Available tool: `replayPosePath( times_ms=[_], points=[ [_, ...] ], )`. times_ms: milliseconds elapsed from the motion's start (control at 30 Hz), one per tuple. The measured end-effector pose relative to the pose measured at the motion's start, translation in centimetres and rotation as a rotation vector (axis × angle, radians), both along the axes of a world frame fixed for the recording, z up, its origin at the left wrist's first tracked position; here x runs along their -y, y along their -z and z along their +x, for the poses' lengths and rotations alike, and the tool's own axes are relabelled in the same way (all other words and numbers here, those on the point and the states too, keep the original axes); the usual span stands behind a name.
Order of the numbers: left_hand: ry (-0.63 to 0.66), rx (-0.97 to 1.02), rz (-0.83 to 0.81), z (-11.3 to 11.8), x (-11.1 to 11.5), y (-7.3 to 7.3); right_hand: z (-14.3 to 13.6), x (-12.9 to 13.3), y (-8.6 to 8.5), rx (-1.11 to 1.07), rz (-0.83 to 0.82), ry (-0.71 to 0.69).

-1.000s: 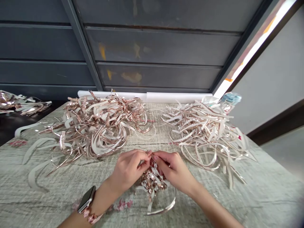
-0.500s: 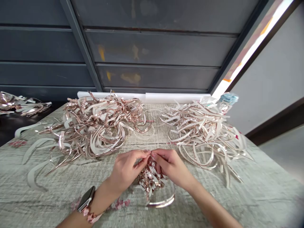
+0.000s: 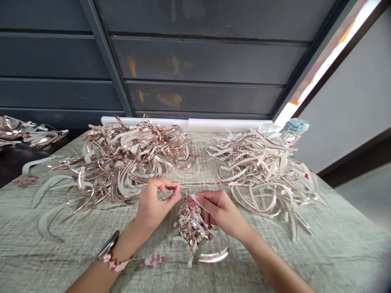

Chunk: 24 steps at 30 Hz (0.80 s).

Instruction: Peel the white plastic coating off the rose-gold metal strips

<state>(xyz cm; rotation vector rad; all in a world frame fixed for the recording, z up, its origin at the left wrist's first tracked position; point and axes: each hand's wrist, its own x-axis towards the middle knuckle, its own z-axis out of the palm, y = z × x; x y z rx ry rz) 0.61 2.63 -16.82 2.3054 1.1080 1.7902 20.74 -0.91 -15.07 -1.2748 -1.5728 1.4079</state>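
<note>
My right hand [image 3: 218,207] is closed, its thumb and index finger pinching a thin white ribbon strip [image 3: 194,199]. Just below its fingers lies a small crumpled bunch of rose-gold and white foil ribbon [image 3: 192,228]; I cannot tell whether the curled fingers also grip it. One long, shiny ribbon loop [image 3: 215,256] curves out from the bunch toward me. My left hand [image 3: 155,199] hovers to the left of the bunch, thumb and index finger drawn together in a pinch. Whatever may be between those fingertips is too small to make out.
A large tangled heap of rose-gold and white ribbon [image 3: 131,158] covers the table's left side; a similar heap [image 3: 259,167] lies right. Behind them runs a white roll [image 3: 229,125]. A blue and clear plastic package [image 3: 295,127] stands at the back right corner.
My left hand has pulled away from my right hand, leftward and slightly up. My right hand stays over the crumpled bunch, with a white strip now showing in its pinch.
</note>
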Motion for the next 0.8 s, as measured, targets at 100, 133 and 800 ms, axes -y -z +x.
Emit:
replayPosePath(
  times_ms=[100, 133, 800],
  points=[
    [0.115, -0.039, -0.068, 0.0, 0.4, 0.0, 0.1, -0.1, -0.1, -0.018, -0.019, -0.001],
    [0.16, -0.083, -0.066, 0.1, 0.6, 0.0, 0.1, -0.1, -0.1, -0.02, -0.019, -0.004],
    [-0.054, -0.111, -0.118, -0.2, 0.0, -0.2, -0.1, 0.3, -0.5, 0.017, 0.014, -0.003]
  ],
)
